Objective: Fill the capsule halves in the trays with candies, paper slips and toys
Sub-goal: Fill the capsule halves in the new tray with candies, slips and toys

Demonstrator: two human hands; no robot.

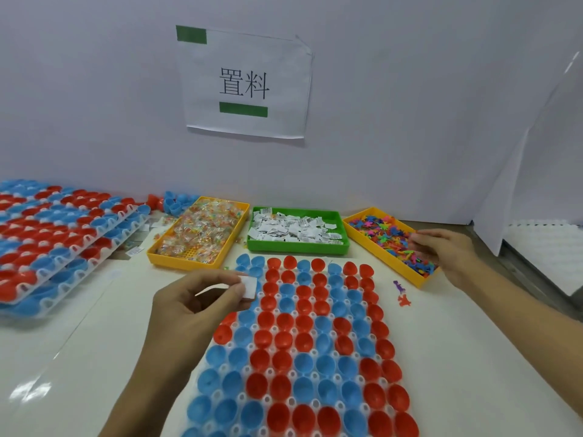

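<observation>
Capsule halves (303,335), red and blue, mostly empty in centre tray (328,402). Left hand (195,307) pinching paper slip (249,287) over upper-left cups; may flutter astray. Right hand (441,250) fingertips bunched in toy bin (356,228); grip contents unclear, extras likely to spill.

Near and centre on the table (94,326) sits the tray of capsule halves (310,345), running from the near edge toward the far bins. Beyond it, three bins in a row: the candy bin (199,233) on the left, the paper-slip bin (298,230) in the middle, the toy bin (392,244) on the right. Far left, a stack of filled trays (60,238), with loose capsule halves (176,201) behind the candy bin. The left hand (192,307) hangs over the tray's far-left corner with a paper slip (249,288); the right hand (441,250) is over the toy bin. Two stray toys (401,293) lie just right of the tray. On the far wall, a paper sign (246,86).
</observation>
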